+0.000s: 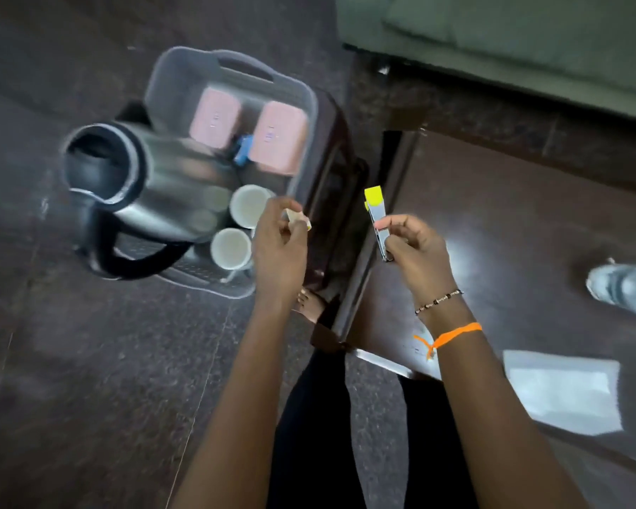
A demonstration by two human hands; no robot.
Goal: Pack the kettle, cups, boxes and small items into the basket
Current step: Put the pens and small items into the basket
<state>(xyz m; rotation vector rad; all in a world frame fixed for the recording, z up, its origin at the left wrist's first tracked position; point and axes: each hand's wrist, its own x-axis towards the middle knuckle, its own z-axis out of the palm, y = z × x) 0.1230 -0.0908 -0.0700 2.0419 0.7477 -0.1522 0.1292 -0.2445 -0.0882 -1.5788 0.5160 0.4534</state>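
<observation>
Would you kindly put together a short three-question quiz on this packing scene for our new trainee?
1. True or false: the steel kettle is already in the basket.
2. How many pink boxes are inside the basket?
A) one B) two C) three
3. Fill in: the right hand holds a thin yellow-tipped packet, while the left hand pinches a small ____ item beside the two white cups.

Key: 1 true; 2 B; 3 tan.
</observation>
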